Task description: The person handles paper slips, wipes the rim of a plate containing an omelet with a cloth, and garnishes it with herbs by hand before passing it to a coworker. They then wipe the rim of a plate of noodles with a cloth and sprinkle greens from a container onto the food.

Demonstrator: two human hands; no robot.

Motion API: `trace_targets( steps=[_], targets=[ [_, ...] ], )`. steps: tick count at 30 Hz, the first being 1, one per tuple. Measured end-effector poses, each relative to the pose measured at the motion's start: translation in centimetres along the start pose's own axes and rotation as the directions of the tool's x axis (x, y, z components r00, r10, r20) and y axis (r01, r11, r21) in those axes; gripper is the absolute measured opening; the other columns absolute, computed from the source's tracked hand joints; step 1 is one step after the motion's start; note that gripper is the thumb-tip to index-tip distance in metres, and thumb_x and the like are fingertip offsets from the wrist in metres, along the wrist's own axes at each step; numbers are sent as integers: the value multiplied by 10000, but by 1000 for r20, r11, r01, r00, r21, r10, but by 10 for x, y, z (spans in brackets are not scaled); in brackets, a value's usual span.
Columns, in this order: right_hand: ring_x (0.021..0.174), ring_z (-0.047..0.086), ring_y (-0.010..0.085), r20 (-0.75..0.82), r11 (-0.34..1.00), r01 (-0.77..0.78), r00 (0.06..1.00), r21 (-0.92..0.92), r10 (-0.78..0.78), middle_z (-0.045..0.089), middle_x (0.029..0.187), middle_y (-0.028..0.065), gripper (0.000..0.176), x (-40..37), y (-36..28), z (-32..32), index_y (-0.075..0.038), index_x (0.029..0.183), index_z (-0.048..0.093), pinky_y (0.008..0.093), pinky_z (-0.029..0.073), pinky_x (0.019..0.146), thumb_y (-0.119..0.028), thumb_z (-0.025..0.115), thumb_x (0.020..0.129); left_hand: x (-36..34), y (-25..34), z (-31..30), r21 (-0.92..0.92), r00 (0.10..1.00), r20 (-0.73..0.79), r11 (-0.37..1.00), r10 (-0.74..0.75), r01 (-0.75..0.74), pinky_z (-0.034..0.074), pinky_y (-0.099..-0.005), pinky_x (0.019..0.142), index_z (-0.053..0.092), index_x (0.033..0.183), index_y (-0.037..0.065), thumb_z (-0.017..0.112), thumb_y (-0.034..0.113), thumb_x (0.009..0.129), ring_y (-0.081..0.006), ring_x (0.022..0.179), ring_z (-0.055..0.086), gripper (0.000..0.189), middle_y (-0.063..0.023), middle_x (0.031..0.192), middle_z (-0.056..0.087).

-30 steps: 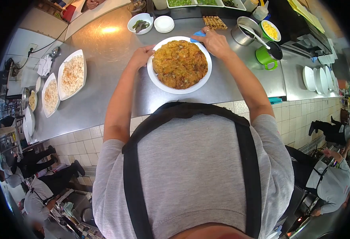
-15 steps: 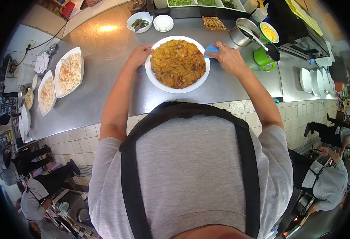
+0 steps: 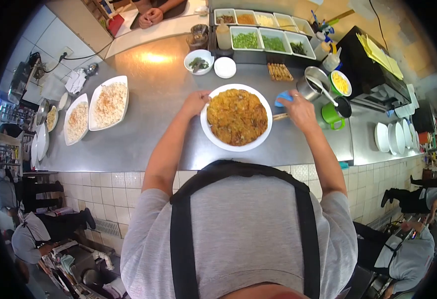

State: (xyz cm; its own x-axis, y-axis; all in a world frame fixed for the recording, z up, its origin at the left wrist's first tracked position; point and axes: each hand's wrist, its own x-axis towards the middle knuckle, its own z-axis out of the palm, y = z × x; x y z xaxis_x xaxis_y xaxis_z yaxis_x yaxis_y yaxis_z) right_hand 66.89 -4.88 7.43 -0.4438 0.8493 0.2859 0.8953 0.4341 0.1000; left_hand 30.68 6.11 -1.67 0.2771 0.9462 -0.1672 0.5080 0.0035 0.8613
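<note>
Left hand [image 3: 196,104] touches round plate [image 3: 208,132], right hand [image 3: 301,111] blue, perhaps folded cloth [image 3: 282,99].

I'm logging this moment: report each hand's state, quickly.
Left hand: closed, holding the rim of the white plate.
Right hand: closed, holding a blue cloth.

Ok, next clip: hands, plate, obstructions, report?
Left fingers at plate rim; right fingers pinching blue cloth, off plate. Food on plate. Stick beside plate's right edge.
</note>
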Motion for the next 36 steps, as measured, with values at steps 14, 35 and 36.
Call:
trace_targets(
  steps=[14,35,36],
  targets=[
    [906,615,283,200,948,-310,935,68,291,610,1051,140,262,2,3,48,-126,1036,635,407,482,765,-119,577,781,-79,37,19,-210,977,-90,962,-195,173,503,-279,408,513,1251,72,464,86,888,-169,510,602,366,-119,837,647],
    [737,637,347,13,930,-366,931,29,366,622,841,185,134,83,45,12,-33,819,602,441,517,638,-152,541,826,-150,38,51,-638,973,107,736,-203,224,533,-255,614,411,1318,13,469,79,928,-168,723,637,400,-113,919,599],
    [768,633,343,-6,912,-410,912,-11,410,626,855,177,170,106,59,11,-59,813,616,452,509,654,-199,530,855,-153,37,47,-621,976,72,757,-203,203,523,-246,629,430,1307,14,479,82,927,-164,742,638,389,-103,932,603]
  ],
)
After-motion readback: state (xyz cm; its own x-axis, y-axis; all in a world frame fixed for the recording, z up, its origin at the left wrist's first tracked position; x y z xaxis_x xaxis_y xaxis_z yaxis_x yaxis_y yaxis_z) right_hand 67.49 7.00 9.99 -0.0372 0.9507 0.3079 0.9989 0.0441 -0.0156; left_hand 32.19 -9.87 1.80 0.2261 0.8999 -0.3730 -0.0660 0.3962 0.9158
